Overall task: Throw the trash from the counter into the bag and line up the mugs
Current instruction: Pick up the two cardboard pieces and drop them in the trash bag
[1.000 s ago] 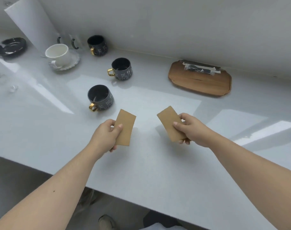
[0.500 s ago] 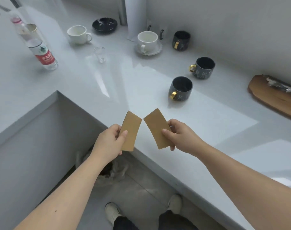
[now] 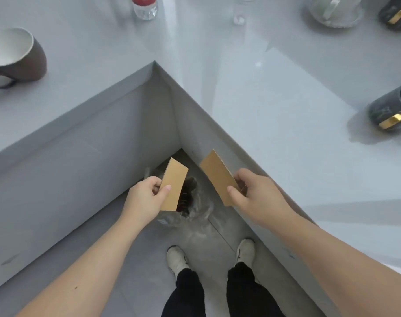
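Note:
My left hand (image 3: 144,197) pinches a brown cardboard sleeve (image 3: 174,184). In my right hand (image 3: 254,196) is a second brown cardboard sleeve (image 3: 218,175). Both sleeves hang off the counter, over a clear plastic bag (image 3: 195,209) that lies on the floor in the counter's inner corner, with dark rubbish inside. On the counter stand a brown mug (image 3: 14,56) at the left, a dark mug with a gold handle (image 3: 391,110) at the right, a second dark mug (image 3: 396,12) at the top right and a white cup on a saucer (image 3: 332,10).
The grey L-shaped counter (image 3: 240,88) wraps around me, its corner pointing at the bag. A water bottle (image 3: 145,6) and a small glass (image 3: 239,10) stand at the top edge. My two feet (image 3: 211,255) are on the grey floor just behind the bag.
My view has swung left and down from the counter to the floor corner. Both hands carried the sleeves off the counter edge and now hold them above the bag.

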